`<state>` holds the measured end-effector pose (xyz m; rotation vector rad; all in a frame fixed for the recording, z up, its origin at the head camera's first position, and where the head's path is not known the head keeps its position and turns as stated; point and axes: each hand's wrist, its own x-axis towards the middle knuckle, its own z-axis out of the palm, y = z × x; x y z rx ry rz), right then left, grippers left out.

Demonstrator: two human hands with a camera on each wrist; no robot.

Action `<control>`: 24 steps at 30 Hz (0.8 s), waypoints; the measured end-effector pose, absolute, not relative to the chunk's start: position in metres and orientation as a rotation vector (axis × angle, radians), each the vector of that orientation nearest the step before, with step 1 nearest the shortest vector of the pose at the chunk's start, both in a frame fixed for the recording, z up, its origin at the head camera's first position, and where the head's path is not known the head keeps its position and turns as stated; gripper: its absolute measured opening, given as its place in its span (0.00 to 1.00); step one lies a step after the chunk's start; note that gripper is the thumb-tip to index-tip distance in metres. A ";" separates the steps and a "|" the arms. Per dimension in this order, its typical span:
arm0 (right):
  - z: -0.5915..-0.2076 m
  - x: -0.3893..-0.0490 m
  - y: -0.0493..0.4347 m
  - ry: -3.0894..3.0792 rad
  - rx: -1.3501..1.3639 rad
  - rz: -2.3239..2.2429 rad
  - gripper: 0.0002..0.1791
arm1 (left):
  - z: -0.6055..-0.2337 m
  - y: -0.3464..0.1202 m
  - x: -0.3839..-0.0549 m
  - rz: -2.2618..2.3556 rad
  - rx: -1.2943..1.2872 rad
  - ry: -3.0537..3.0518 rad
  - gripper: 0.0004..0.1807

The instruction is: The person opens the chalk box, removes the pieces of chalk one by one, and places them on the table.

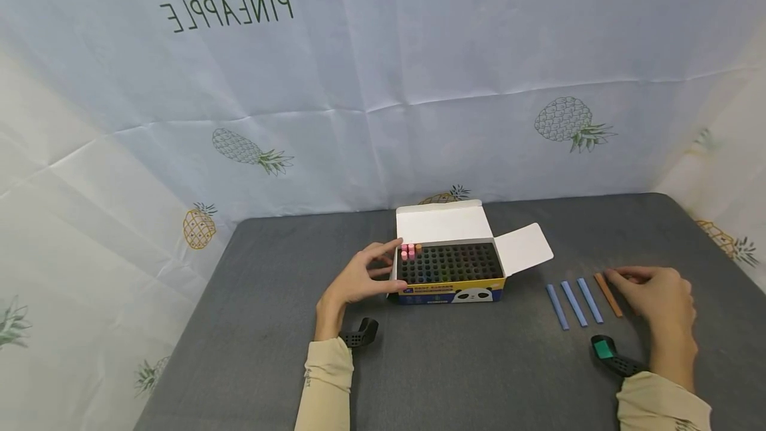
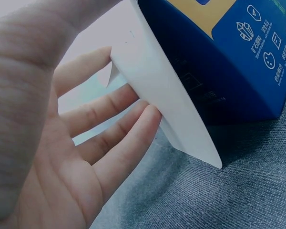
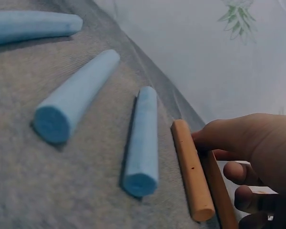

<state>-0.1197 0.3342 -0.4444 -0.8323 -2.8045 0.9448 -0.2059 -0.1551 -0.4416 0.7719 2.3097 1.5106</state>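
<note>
fingers of your left hand [image 1: 362, 275] are spread at the open blue-and-yellow cardboard box [image 1: 433, 294]; your right hand [image 1: 661, 298] is by a slim orange stick [image 1: 609, 296].
head view: three slim blue sticks [image 1: 574, 304] lie between box and orange stick on the dark grey table [image 1: 455, 364]; left wrist: your fingertips touch a white cardboard flap [image 2: 167, 93]; right wrist: a second orange stick [image 3: 220, 193] shows beside the first, by your curled fingers, though whether they pinch it cannot be told.

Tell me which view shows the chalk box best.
The head view: it shows the chalk box, open, and its black insert. The left wrist view shows only outer sides and a white flap; the right wrist view, none of it.
</note>
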 end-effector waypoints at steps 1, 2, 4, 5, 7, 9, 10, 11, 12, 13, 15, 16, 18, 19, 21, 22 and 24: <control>-0.445 -0.120 0.334 -2.804 -0.838 0.944 0.33 | -0.442 -0.155 -0.206 1.510 0.772 2.310 0.44; -0.446 -0.120 0.334 -2.803 -0.846 0.945 0.33 | -0.441 -0.155 -0.206 1.510 0.774 2.309 0.44; -0.447 -0.120 0.334 -2.804 -0.858 0.946 0.33 | -0.441 -0.155 -0.206 1.509 0.776 2.308 0.45; -0.447 -0.120 0.334 -2.804 -0.866 0.949 0.34 | -0.441 -0.155 -0.206 1.509 0.777 2.306 0.45; -0.448 -0.120 0.334 -2.802 -0.880 0.962 0.34 | -0.441 -0.155 -0.206 1.509 0.776 2.305 0.45; -0.448 -0.120 0.335 -2.799 -0.887 0.977 0.34 | -0.441 -0.155 -0.206 1.511 0.776 2.304 0.45; -0.448 -0.120 0.335 -2.797 -0.890 0.985 0.35 | -0.441 -0.155 -0.206 1.512 0.775 2.303 0.45; -0.448 -0.120 0.335 -2.794 -0.891 0.991 0.35 | -0.441 -0.155 -0.205 1.512 0.775 2.303 0.45; -0.448 -0.120 0.335 -2.792 -0.889 0.994 0.35 | -0.440 -0.156 -0.205 1.513 0.774 2.302 0.45; -0.448 -0.120 0.335 -2.791 -0.886 0.995 0.35 | -0.440 -0.156 -0.205 1.514 0.775 2.301 0.45; -0.447 -0.120 0.334 -2.785 -0.887 0.999 0.35 | -0.440 -0.156 -0.205 1.514 0.773 2.300 0.45; -0.446 -0.120 0.334 -2.782 -0.887 0.999 0.35 | -0.440 -0.156 -0.205 1.514 0.774 2.300 0.45; -0.445 -0.120 0.333 -2.774 -0.887 1.001 0.35 | -0.439 -0.156 -0.206 1.512 0.769 2.302 0.45; -0.444 -0.120 0.333 -2.767 -0.890 1.004 0.34 | -0.439 -0.156 -0.206 1.511 0.766 2.303 0.45; -0.443 -0.120 0.332 -2.749 -0.899 1.014 0.34 | -0.439 -0.155 -0.206 1.508 0.757 2.304 0.45; -0.442 -0.120 0.332 -2.742 -0.902 1.019 0.35 | -0.439 -0.155 -0.206 1.507 0.755 2.305 0.45; -0.440 -0.119 0.331 -2.726 -0.901 1.026 0.35 | -0.439 -0.155 -0.206 1.505 0.749 2.305 0.45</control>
